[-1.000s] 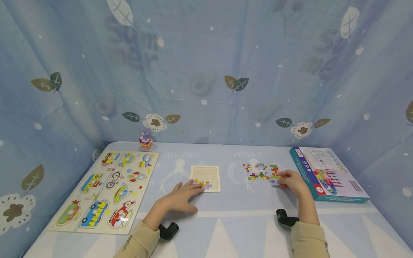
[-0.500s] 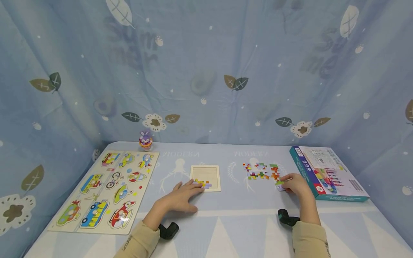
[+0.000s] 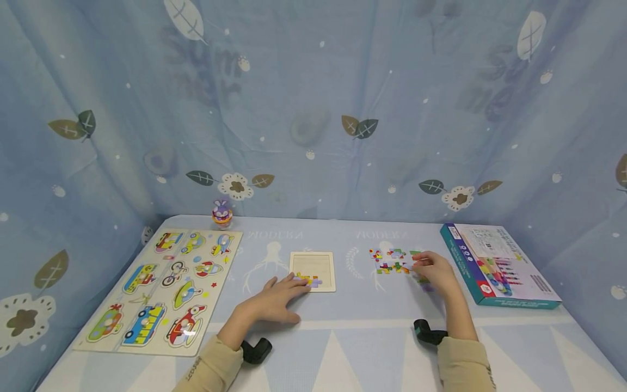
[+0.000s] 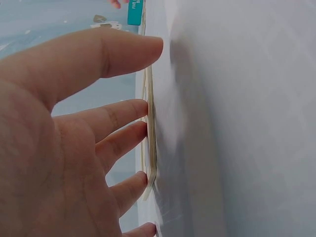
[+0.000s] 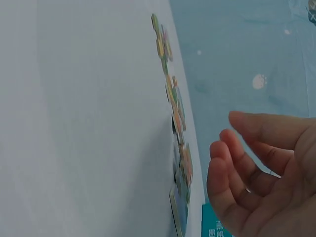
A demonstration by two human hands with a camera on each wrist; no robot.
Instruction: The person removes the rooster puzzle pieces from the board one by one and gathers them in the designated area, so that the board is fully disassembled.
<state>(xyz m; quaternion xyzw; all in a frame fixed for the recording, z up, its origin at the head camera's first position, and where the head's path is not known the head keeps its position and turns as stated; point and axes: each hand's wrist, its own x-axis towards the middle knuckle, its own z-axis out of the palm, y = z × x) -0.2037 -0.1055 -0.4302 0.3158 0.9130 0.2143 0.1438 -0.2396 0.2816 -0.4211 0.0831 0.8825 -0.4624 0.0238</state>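
My left hand (image 3: 274, 301) lies palm down with fingers spread, its fingertips on the left rim of a small wooden puzzle tray (image 3: 334, 272). Joined jigsaw pieces (image 3: 312, 281), yellow and purple, fill the tray's lower left part. In the left wrist view, fingertips of the left hand (image 4: 79, 133) meet the tray's edge (image 4: 151, 143). My right hand (image 3: 438, 275) hovers over the right end of the loose jigsaw pieces (image 3: 392, 268), partly hiding them. The right wrist view shows the right hand (image 5: 261, 177) loosely bent, holding nothing, apart from the row of pieces (image 5: 178, 113).
A wooden vehicle puzzle board (image 3: 161, 294) covers the left of the table. At the back left stands a purple rabbit figure (image 3: 222, 213). A teal-edged box (image 3: 499, 267) lies right of my right hand. A patterned blue curtain (image 3: 313, 109) closes off the back.
My right hand slid the purple-edged jigsaw piece a little right and toward me, let go, then rose and moved left and away over the other pieces. The left hand stays still.
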